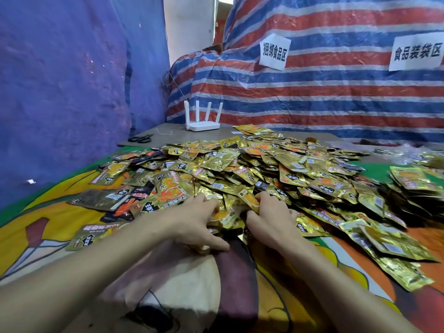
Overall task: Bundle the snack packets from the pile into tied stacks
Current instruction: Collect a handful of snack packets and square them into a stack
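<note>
Blue tarp (60,80): hangs as the wall on my far left.
Printed cloth (36,224): a bright cartoon-patterned sheet that covers the work surface under my forearms and under the packets.
Scissors (140,138): dark-handled, lying flat on the bare board behind the cloth, well apart from my hands.
Left hand (197,219): at the near edge of the pile; the fingers curl forward over the gathered packets and the thumb reaches underneath them, so the hand clasps them from the left.
Router (203,121): white, four antennas upright, standing at the back of the board against the tarps.
Gathered packets (230,215): a small clutch of gold snack packets, somewhat blurred, held between my two hands just at the front of the pile.
Right hand (271,219): fingers bent down onto the top of the same clutch, thumb tucked against its side; it grips them from the right. I cannot tell how many packets it covers.
Pile (300,169): loose gold and orange snack packets spread in a wide heap across the middle of the cloth, thinning toward the near right.
Striped tarp (312,92): red, white and blue, draped behind the pile.
Paper signs (274,52): two white sheets with printed characters, fixed to the striped tarp.
Stacked packets (413,181): a neater stack at the far right edge.
</note>
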A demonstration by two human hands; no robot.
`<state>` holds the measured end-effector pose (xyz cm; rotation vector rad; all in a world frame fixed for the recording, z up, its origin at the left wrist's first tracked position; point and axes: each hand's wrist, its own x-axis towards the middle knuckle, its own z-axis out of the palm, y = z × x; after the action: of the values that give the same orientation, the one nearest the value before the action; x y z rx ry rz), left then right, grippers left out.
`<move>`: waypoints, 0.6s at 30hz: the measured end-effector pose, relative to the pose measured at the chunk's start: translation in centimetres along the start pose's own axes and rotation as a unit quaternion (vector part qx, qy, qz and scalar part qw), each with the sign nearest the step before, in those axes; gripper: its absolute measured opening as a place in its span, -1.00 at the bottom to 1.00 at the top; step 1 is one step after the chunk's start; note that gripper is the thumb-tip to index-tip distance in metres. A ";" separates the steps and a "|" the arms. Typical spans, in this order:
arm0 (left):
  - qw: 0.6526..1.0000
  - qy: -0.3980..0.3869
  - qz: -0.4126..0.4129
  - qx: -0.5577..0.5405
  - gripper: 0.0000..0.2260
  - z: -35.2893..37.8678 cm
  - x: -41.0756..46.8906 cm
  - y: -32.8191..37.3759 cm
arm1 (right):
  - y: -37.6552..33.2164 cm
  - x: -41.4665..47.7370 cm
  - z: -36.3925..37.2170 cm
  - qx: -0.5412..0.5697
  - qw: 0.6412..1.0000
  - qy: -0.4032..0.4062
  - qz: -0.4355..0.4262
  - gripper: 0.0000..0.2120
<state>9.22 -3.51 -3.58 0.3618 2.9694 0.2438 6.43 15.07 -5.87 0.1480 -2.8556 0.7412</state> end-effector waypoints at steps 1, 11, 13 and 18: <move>1.000 -0.009 0.015 0.019 -0.34 -0.7 0.1 -0.2 | 0.0 -0.1 0.1 0.003 1.000 0.002 -0.001 -0.66; 0.987 0.151 0.046 0.019 -0.89 -2.5 -1.3 -2.4 | 0.4 0.0 -0.4 0.143 0.979 0.136 -0.041 -0.74; 0.970 0.222 0.050 -0.082 -0.85 -4.2 -2.0 -2.9 | 0.2 0.1 -1.1 0.239 0.950 0.183 -0.082 -0.84; 0.896 0.326 0.042 -0.299 -0.84 -7.0 -1.5 -2.2 | -1.7 0.5 -2.0 0.389 0.897 0.160 -0.136 -0.83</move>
<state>9.09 -6.97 3.04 0.3778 3.2420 1.5131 6.44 14.53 -3.26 0.4686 -2.0243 1.6154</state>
